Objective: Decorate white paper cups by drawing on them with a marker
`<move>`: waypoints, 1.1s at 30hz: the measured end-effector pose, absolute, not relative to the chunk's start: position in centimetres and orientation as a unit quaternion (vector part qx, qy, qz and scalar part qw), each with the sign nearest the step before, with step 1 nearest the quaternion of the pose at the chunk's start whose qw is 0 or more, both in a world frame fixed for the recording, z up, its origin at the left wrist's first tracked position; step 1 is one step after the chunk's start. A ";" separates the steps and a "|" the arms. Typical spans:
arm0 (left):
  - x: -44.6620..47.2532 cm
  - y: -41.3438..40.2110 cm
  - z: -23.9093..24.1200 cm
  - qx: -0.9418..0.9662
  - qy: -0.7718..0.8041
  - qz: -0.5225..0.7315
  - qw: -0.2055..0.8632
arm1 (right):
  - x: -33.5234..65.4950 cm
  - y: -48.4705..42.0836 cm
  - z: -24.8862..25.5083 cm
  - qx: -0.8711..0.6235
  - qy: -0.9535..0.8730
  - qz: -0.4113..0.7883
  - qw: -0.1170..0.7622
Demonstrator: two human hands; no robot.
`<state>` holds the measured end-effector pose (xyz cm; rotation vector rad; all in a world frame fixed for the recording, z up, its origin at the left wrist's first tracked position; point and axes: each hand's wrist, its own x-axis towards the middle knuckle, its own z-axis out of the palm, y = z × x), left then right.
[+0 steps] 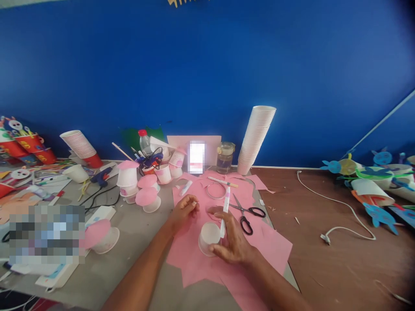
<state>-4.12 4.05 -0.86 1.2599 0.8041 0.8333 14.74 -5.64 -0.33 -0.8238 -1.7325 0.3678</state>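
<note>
My right hand (231,239) has its thumb and fingers around a small white paper cup (210,236) on pink paper (194,268). A white marker (225,211) stands up between the fingers of that same hand. To the left, my left hand (186,212) hovers over the paper with its fingers curled together; a small pale spot shows at the fingertips, too small to name. Black-handled scissors (246,211) lie spread beside my right hand. Beyond the hands are a ring-shaped outline (216,190), another marker (222,181) and a short white tube (186,188).
Pink-topped cups (147,198) stand to the left, with another cup (108,239) nearer. A tall cup stack (257,138) leans by a lidded jar (225,157). A lit phone (196,157) stands at the back. A white cable (337,203) and paper crafts (372,190) lie right.
</note>
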 end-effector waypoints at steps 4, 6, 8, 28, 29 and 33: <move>-4.3 4.2 -1.1 0.569 0.347 0.354 0.657 | 14.2 -5.7 -1.0 -0.355 -0.770 0.123 0.516; -4.5 4.1 -1.0 0.576 0.348 0.344 0.655 | 14.1 -5.7 -1.2 -0.383 -0.769 0.120 0.497; -4.7 4.0 -0.6 0.584 0.352 0.322 0.657 | 14.2 -5.6 -1.4 -0.418 -0.754 0.128 0.489; -3.5 2.8 0.0 0.616 0.306 0.259 0.678 | 16.0 -3.9 0.0 -0.447 -0.413 0.233 0.758; -3.7 3.1 -0.3 0.603 0.314 0.263 0.684 | 16.1 -4.0 0.2 -0.455 -0.398 0.242 0.759; -4.1 3.6 -1.0 0.564 0.316 0.276 0.711 | 15.8 -4.6 0.2 -0.425 -0.429 0.259 0.754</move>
